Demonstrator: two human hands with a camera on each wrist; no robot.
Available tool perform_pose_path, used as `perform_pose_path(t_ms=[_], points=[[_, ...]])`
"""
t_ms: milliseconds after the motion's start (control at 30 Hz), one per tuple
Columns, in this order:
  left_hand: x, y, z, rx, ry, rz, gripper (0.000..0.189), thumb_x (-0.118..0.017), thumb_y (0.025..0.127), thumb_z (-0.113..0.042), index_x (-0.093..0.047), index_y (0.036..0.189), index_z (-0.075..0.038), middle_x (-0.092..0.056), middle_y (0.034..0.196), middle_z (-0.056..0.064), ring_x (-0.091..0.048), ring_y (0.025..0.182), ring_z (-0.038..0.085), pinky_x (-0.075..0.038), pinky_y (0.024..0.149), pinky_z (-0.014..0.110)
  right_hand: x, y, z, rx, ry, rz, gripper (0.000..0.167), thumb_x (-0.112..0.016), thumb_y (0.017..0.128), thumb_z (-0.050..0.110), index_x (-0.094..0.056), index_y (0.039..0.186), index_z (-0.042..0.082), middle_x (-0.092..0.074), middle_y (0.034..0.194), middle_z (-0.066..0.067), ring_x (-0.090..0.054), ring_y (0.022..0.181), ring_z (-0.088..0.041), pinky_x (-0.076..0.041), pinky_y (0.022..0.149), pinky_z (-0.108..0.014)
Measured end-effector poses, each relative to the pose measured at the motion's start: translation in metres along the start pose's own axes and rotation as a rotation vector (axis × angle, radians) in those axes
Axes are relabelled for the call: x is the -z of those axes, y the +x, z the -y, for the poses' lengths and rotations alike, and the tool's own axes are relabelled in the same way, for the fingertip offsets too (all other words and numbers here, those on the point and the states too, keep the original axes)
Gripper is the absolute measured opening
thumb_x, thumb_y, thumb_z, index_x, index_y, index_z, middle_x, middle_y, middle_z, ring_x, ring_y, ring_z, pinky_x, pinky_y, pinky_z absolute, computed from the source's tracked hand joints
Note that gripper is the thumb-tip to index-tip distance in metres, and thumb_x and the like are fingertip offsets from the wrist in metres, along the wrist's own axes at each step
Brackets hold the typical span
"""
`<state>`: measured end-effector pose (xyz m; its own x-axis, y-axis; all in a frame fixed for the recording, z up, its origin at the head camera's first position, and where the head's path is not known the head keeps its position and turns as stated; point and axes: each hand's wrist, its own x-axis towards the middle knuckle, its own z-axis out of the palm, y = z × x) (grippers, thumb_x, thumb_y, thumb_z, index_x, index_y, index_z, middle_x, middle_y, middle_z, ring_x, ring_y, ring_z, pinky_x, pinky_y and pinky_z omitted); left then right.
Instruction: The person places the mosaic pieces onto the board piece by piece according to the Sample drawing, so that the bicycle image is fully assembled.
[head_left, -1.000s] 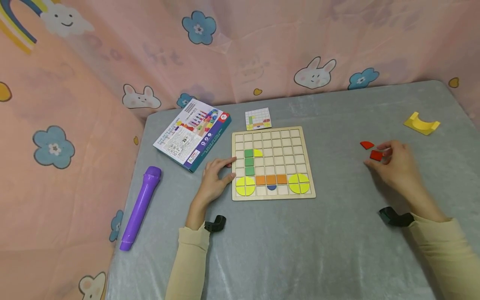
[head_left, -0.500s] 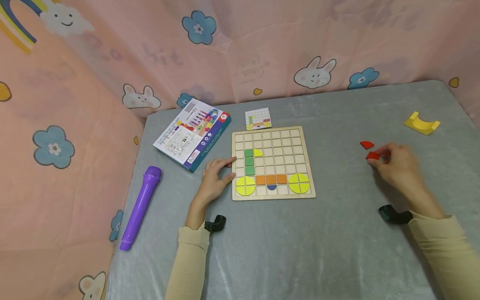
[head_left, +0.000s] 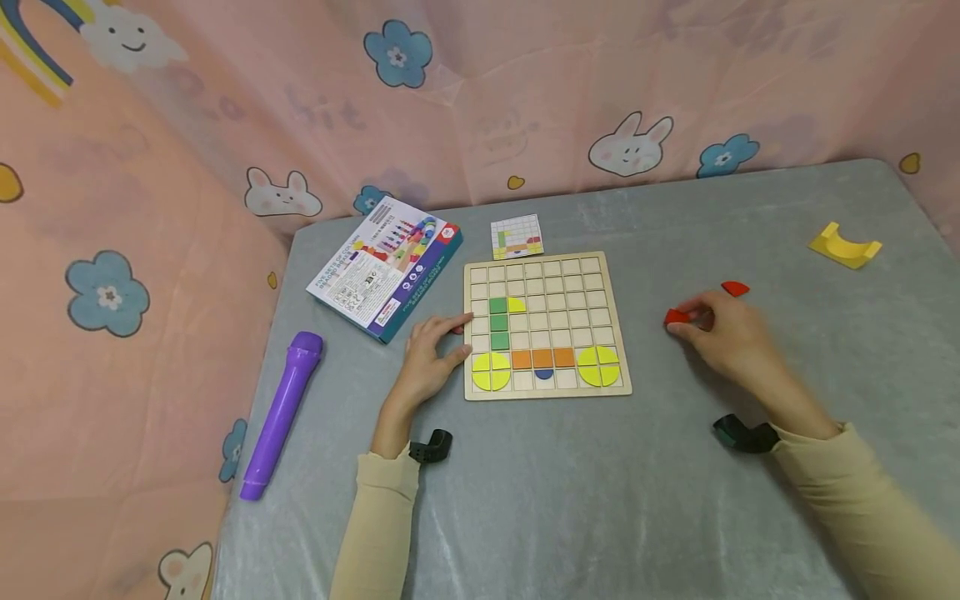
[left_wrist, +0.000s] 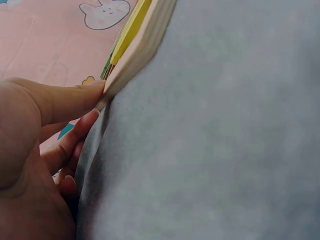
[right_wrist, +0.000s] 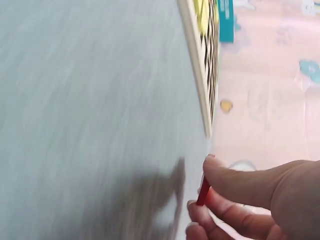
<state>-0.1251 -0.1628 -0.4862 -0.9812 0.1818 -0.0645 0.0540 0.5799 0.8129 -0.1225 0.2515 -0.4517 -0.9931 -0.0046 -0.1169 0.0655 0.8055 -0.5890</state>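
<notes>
The wooden grid board lies on the table with green, yellow, orange and blue tiles set in its cells. At its left edge, my left hand touches the rim with thumb and fingertips, also seen close up in the left wrist view, where the thumb meets the wooden edge. My right hand pinches a red tile between thumb and fingers, to the right of the board. In the right wrist view the red tile shows edge-on. Another red tile, fan-shaped, lies just behind the right hand.
A small pattern card lies behind the board. Left of it stands a printed box, with a purple microphone-shaped tube nearer the left table edge. A yellow curved block is at the far right. A pink curtain borders the table.
My right hand has closed its pinch on the red tile and carried it left toward the board. The fan-shaped red tile stays behind. My left hand has not moved.
</notes>
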Motion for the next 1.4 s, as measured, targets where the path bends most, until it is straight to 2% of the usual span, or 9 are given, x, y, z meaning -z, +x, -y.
perform_pose_path(t_ms=[233,467,900,1033,1233,1400], points=[[-0.001,0.001,0.000,0.000,0.002,0.001,0.048,-0.071,0.100,-0.009,-0.064,0.147,-0.015,-0.063,0.131,0.014,-0.041,0.134,0.035,-0.020,0.119,0.059,-0.021,0.002,0.030,0.102,0.033,0.019,0.028,-0.080,0.095,0.013,-0.071,0.115,-0.005,-0.067,0.112,-0.026,-0.057,0.101,-0.039,-0.047,0.088,-0.051],[0.000,0.001,-0.001,0.005,-0.007,0.004,0.048,-0.071,0.100,-0.009,-0.064,0.147,-0.015,-0.063,0.131,0.014,-0.041,0.133,0.035,-0.021,0.117,0.059,-0.035,0.004,0.047,0.169,0.053,0.037,0.026,-0.083,0.091,0.010,-0.075,0.112,-0.002,-0.069,0.111,-0.023,-0.053,0.101,-0.036,-0.042,0.090,-0.049],[0.000,0.001,-0.003,0.000,-0.006,0.002,0.048,-0.071,0.100,-0.009,-0.064,0.147,-0.014,-0.063,0.131,0.015,-0.041,0.135,0.036,-0.020,0.118,0.059,-0.048,0.008,0.056,0.167,0.055,0.072,0.027,-0.082,0.091,0.009,-0.074,0.114,-0.003,-0.062,0.107,-0.021,-0.052,0.098,-0.034,-0.041,0.084,-0.043],[0.000,0.001,-0.001,-0.007,-0.002,0.001,0.048,-0.071,0.100,-0.009,-0.064,0.147,-0.014,-0.063,0.132,0.015,-0.041,0.135,0.036,-0.020,0.119,0.060,-0.047,0.008,0.057,0.173,0.071,0.071,0.022,-0.081,0.092,0.008,-0.076,0.110,-0.002,-0.064,0.107,-0.021,-0.053,0.098,-0.034,-0.040,0.085,-0.043],[0.000,0.001,0.000,-0.002,-0.006,0.003,0.048,-0.071,0.100,-0.009,-0.064,0.147,-0.014,-0.063,0.132,0.015,-0.041,0.135,0.036,-0.019,0.120,0.059,-0.044,0.007,0.057,0.176,0.075,0.077,0.014,-0.079,0.093,0.006,-0.080,0.106,0.000,-0.068,0.108,-0.021,-0.055,0.100,-0.036,-0.042,0.088,-0.047],[0.000,0.000,-0.002,0.004,-0.005,0.001,0.048,-0.071,0.100,-0.009,-0.065,0.147,-0.015,-0.063,0.131,0.015,-0.041,0.135,0.036,-0.020,0.119,0.059,-0.043,0.008,0.053,0.163,0.086,0.080,0.020,-0.078,0.094,0.005,-0.076,0.113,-0.002,-0.068,0.116,-0.024,-0.058,0.103,-0.037,-0.045,0.091,-0.050]])
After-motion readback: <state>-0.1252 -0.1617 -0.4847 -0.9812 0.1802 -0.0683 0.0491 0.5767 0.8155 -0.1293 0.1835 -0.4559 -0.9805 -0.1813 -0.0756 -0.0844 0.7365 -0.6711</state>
